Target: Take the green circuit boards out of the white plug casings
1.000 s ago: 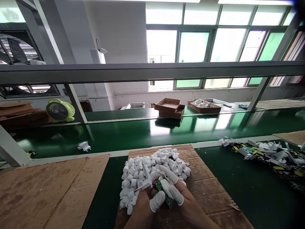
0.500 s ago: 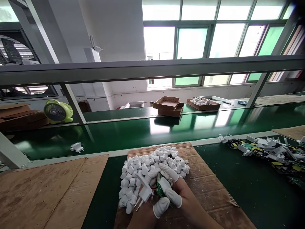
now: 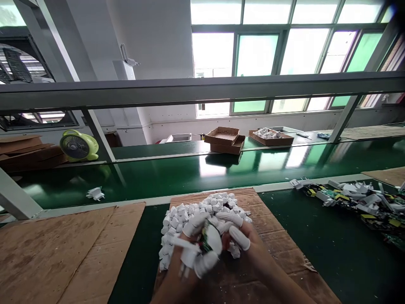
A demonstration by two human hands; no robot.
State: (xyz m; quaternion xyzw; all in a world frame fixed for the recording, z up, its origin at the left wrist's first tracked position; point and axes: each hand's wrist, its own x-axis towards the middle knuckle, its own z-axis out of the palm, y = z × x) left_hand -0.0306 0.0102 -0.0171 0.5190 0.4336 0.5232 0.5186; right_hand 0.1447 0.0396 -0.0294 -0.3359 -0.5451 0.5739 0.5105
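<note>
My left hand (image 3: 202,240), wearing white finger covers, is closed on a green circuit board (image 3: 206,240). A white two-pin plug (image 3: 189,253) hangs at the board's left side, over my left wrist, smeared by motion. My right hand (image 3: 238,230), its fingers also covered in white, is just right of the board with thumb and fingers apart. A small white lump (image 3: 234,250) shows beneath its thumb; I cannot tell whether they touch. Behind both hands, a heap of small white caps (image 3: 180,215) lies on a cardboard sheet (image 3: 275,245).
A pile of circuit boards with white plugs (image 3: 363,200) lies at the right. One white plug piece (image 3: 95,194) sits on the green belt (image 3: 158,175). Cardboard trays (image 3: 226,141) and a green fan (image 3: 79,145) stand farther back. A metal rail (image 3: 202,90) crosses above.
My right hand has drawn back to the right, off the circuit board. My left hand has tilted the board and shifted slightly left with the plug. The plug piece on the belt has moved left.
</note>
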